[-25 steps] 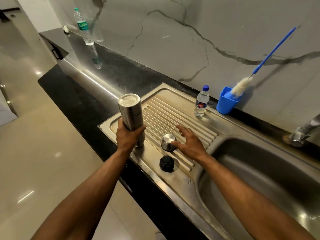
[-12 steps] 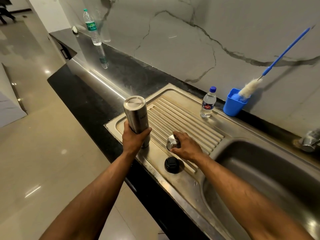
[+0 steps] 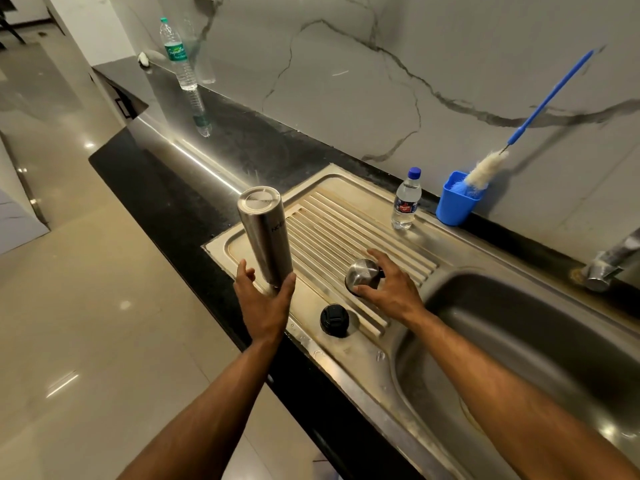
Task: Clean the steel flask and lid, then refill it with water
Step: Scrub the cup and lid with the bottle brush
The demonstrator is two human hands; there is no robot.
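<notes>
One steel flask (image 3: 265, 237) – left hand (image 3: 265, 303) loosened round it; right hand (image 3: 388, 289) grips steel lid (image 3: 362, 276)

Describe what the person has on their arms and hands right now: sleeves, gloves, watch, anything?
Nothing shows: both forearms are bare up to the frame edge, with no sleeves in view. The left hand and right hand carry no gloves, and no rings, watch or bands are visible.

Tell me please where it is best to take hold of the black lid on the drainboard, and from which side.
Take the black lid by its round outer edge, coming from above. It lies flat and low on the drainboard, so only its rim offers a grip. The right hand is nearest but already holds the steel cap.
</notes>
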